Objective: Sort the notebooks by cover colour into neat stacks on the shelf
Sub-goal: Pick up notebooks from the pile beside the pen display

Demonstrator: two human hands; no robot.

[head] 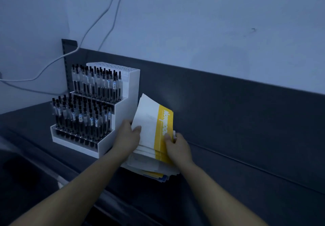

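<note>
I noted the left hand gripping the top notebook's white edge and the right hand pinching its yellow band. The notebook tilted up off the stack on the dark shelf, just right of the pen rack.

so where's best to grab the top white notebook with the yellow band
Probably by its two long edges near the lower end, from the front: the white notebook with the yellow band is tilted up off the pile, leaving both edges free, and the white pen rack crowds its left.
</note>
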